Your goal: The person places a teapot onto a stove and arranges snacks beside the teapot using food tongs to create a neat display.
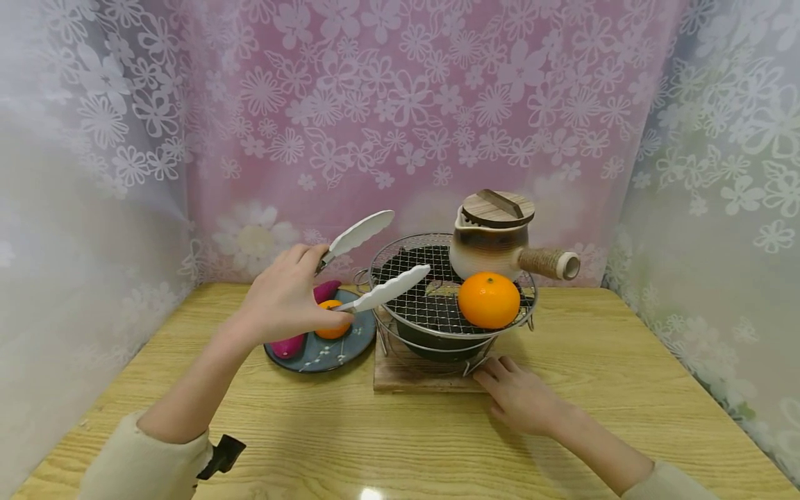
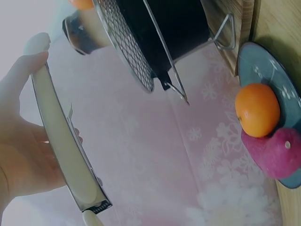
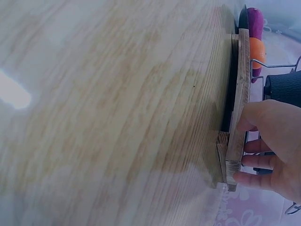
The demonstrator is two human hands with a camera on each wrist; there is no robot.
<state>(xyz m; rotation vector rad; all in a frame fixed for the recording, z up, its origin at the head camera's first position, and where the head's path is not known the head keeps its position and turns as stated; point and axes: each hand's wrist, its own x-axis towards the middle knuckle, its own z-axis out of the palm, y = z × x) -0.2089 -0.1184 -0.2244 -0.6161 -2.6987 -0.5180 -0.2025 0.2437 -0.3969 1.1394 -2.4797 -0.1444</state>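
The pale wood-grain worktop carries everything, and with the round mesh-topped grill in the head view as the dial, the step in hand looks like tong work beside the grill while its base is steadied. The next move probably calls for guiding the spread tongs onto one piece of food without knocking the rim, then squeezing. The left forearm comes in from 8 o'clock, raised above the worktop, and its hand hangs over the plate at 9 o'clock. The right forearm lies low, entering from 4 o'clock, with its hand at 5 o'clock against the wooden board under the grill. The blue plate sits at 8 o'clock, just beside the board. The clay pot stands upright on the mesh at 1 o'clock, handle pointing to 3. The white-tipped tongs aim toward 2 o'clock, arms well apart with nothing between them. A sweet potato, partly hidden, lies on the plate next to an orange; a second orange rests on the mesh at 4 o'clock. The left thumb and fingers grip the tongs from both sides; the right fingers hold the board's near corner.
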